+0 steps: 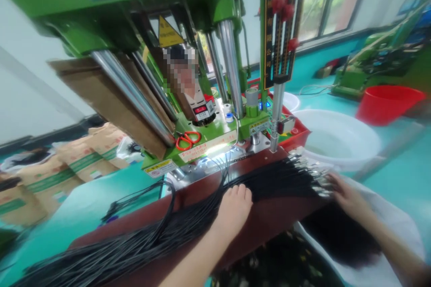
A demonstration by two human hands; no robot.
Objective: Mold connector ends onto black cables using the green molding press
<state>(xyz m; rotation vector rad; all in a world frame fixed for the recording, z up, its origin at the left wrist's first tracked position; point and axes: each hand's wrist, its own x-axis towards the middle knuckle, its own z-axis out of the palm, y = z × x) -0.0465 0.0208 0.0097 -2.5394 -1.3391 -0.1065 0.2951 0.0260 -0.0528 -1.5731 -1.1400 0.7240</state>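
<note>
A long bundle of thin black cables [279,181] lies across the brown tabletop [269,222] in front of the green press. My left hand [236,204] is closed over the middle of the bundle, with its fingers curled onto the cables. At the right end, silvery metal connectors [316,177] cluster together. My right hand [345,193] has its fingers bent against these connector ends; some fingertips are hidden behind them. The loose tails of the cables spread out toward the lower left.
The green press [212,143] stands right behind the tabletop, with orange-handled scissors [188,140] on its base. A red control box [298,136] sits beside it. White basins [367,143] and a red bucket [387,105] are at the right, paper sacks [77,157] at the left.
</note>
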